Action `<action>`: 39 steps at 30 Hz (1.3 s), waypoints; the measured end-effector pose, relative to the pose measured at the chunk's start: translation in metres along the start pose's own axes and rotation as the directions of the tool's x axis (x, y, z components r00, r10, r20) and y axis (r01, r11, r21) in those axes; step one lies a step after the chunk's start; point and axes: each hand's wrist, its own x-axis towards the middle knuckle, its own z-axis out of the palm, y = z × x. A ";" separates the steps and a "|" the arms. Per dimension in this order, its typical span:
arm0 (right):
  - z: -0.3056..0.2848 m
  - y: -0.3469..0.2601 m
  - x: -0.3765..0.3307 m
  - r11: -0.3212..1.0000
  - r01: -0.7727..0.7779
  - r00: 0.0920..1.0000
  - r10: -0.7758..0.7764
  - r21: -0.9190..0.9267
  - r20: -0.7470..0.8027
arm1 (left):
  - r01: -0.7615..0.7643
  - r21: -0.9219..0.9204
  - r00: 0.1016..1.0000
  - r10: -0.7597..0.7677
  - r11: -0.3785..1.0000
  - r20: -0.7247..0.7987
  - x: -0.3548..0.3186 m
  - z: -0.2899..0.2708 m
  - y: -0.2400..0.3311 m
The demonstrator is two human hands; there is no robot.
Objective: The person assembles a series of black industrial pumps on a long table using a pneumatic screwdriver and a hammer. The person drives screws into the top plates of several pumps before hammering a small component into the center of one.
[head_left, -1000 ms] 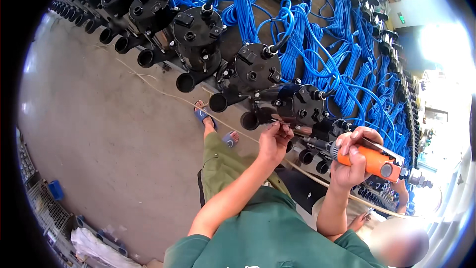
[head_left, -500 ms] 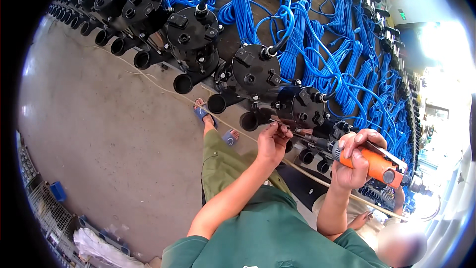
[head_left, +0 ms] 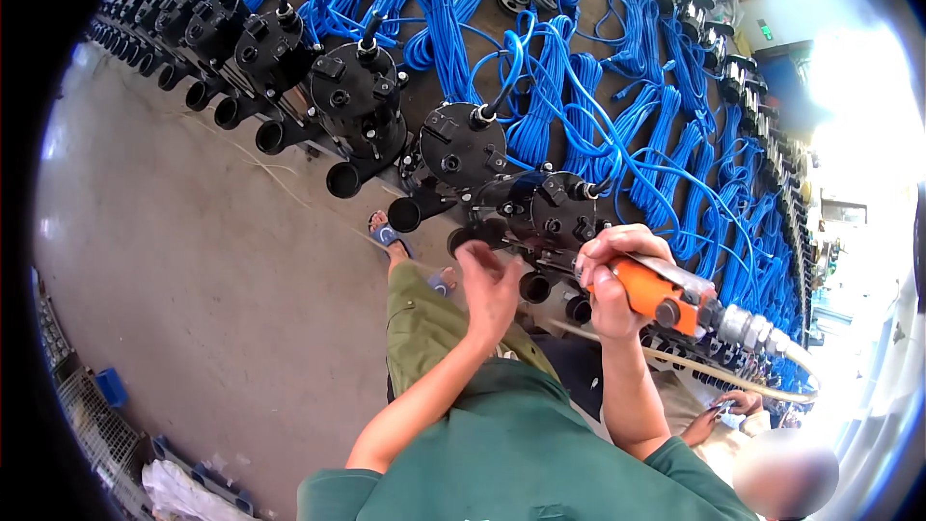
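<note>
My right hand [head_left: 617,280] is wrapped round an orange air tool [head_left: 648,295] with a silver lever along its top. A metal coupling [head_left: 748,326] joins its rear end to a pale hose [head_left: 709,381]. The tool's front end points left and is mostly hidden by my fingers. My left hand [head_left: 490,294] is slightly blurred, its thumb apart from the fingers, and I see nothing in it. It is just in front of the black pump-like unit [head_left: 540,207] nearest both hands. That unit has a round lid, a cable gland and an outlet pipe.
More black pump-like units [head_left: 357,92] stand in a row along the table edge to the far left. Coiled blue cables [head_left: 444,34] cover the table behind them. Another person's hand [head_left: 738,403] holds a phone at lower right. A blue bin [head_left: 111,387] is at far left.
My right hand has brought the air tool left and slightly up. My left hand has come away from the unit, down and left, and its fingers have spread. The view has shifted a little.
</note>
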 end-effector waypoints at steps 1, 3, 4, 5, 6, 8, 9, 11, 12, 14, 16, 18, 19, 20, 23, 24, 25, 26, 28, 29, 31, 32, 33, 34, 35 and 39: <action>0.001 0.000 0.002 1.000 -0.016 1.000 0.017 0.006 -0.010 | -0.231 0.228 0.972 0.235 0.946 0.009 0.002 -0.002 0.021; 0.001 -0.001 0.003 0.998 -0.042 0.999 0.043 0.035 -0.027 | -0.562 0.519 0.796 0.593 0.644 0.125 0.016 -0.002 0.034; 0.001 -0.001 0.004 0.998 -0.039 0.999 0.040 0.050 -0.016 | -0.600 0.521 0.780 0.589 0.607 0.211 0.028 -0.003 0.035; -0.001 0.000 0.004 0.997 -0.037 0.999 0.038 0.066 -0.004 | -0.635 0.521 0.760 0.580 0.570 0.292 0.041 -0.005 0.037; -0.002 0.001 0.005 0.996 -0.036 0.999 0.035 0.082 0.008 | -0.642 0.479 0.764 0.550 0.599 0.336 0.049 -0.008 0.036; -0.001 0.000 0.007 0.989 -0.068 0.998 0.066 0.130 0.016 | -0.633 0.398 0.769 0.483 0.664 0.418 0.065 -0.014 0.033; 0.005 -0.007 0.010 0.987 -0.098 0.995 0.098 0.130 0.006 | -0.627 0.393 0.773 0.471 0.673 0.425 0.068 -0.016 0.031; 0.006 -0.007 0.015 0.982 -0.084 0.996 0.076 0.172 0.051 | -0.628 0.391 0.774 0.491 0.673 0.400 0.066 -0.015 0.029; 0.011 -0.006 0.021 0.978 -0.052 0.997 0.041 0.201 0.058 | -0.622 0.390 0.779 0.492 0.679 0.387 0.065 -0.013 0.029; 0.026 -0.004 0.032 0.966 0.003 0.997 -0.021 0.259 0.069 | -0.606 0.389 0.794 0.490 0.694 0.361 0.062 -0.009 0.025; 0.037 0.001 0.036 0.993 -0.028 0.997 0.019 0.115 0.077 | -0.634 0.417 0.773 0.553 0.652 0.310 0.058 -0.007 0.017; 0.041 0.008 0.032 0.996 -0.067 0.993 0.061 0.061 0.098 | -0.645 0.424 0.759 0.597 0.636 0.259 0.056 -0.004 0.011; 0.040 0.012 0.034 0.998 -0.009 0.994 0.002 0.062 0.112 | -0.651 0.435 0.751 0.609 0.622 0.254 0.056 -0.004 0.009; 0.038 0.017 0.035 0.998 -0.007 0.989 -0.003 0.063 0.146 | -0.658 0.446 0.743 0.621 0.607 0.251 0.056 -0.004 0.008; 0.039 0.022 0.042 0.996 -0.064 0.993 0.056 0.065 0.108 | -0.677 0.456 0.724 0.631 0.577 0.277 0.060 -0.007 0.012; 0.040 0.021 0.044 0.993 -0.099 0.992 0.093 0.069 0.082 | -0.684 0.446 0.724 0.615 0.577 0.313 0.062 -0.010 0.015; 0.043 0.019 0.046 0.990 -0.127 0.990 0.122 0.069 0.068 | -0.689 0.434 0.723 0.597 0.581 0.349 0.063 -0.013 0.022; 0.043 0.018 0.050 0.987 -0.144 0.988 0.139 0.070 0.067 | -0.694 0.421 0.720 0.577 0.584 0.385 0.066 -0.015 0.027; 0.044 0.015 0.055 0.991 -0.128 0.981 0.119 0.050 0.157 | -0.713 0.205 0.678 0.585 0.670 0.445 0.081 -0.014 0.029; 0.041 0.017 0.054 0.997 -0.080 0.982 0.074 0.025 0.174 | -0.679 0.127 0.675 0.547 0.723 0.494 0.087 -0.013 0.031; 0.040 0.015 0.052 0.997 -0.079 0.983 0.078 0.000 0.164 | -0.660 0.055 0.655 0.537 0.750 0.532 0.097 -0.014 0.029; 0.043 0.012 0.054 0.994 -0.107 0.988 0.103 0.032 0.111 | -0.696 0.093 0.641 0.558 0.712 0.526 0.103 -0.014 0.023; 0.046 0.007 0.056 0.989 -0.129 0.990 0.125 0.067 0.060 | -0.729 0.132 0.627 0.580 0.671 0.520 0.108 -0.012 0.016; 0.041 0.005 0.063 0.991 -0.070 0.997 0.067 0.110 0.033 | -0.718 0.152 0.634 0.548 0.679 0.546 0.108 -0.013 0.013; 0.036 0.001 0.071 0.993 -0.011 1.000 0.012 0.121 -0.011 | -0.709 0.176 0.637 0.515 0.683 0.573 0.107 -0.015 0.010; 0.027 0.012 0.096 1.000 0.013 0.992 -0.012 0.003 -0.122 | -0.694 0.200 0.647 0.476 0.692 0.596 0.108 -0.016 0.005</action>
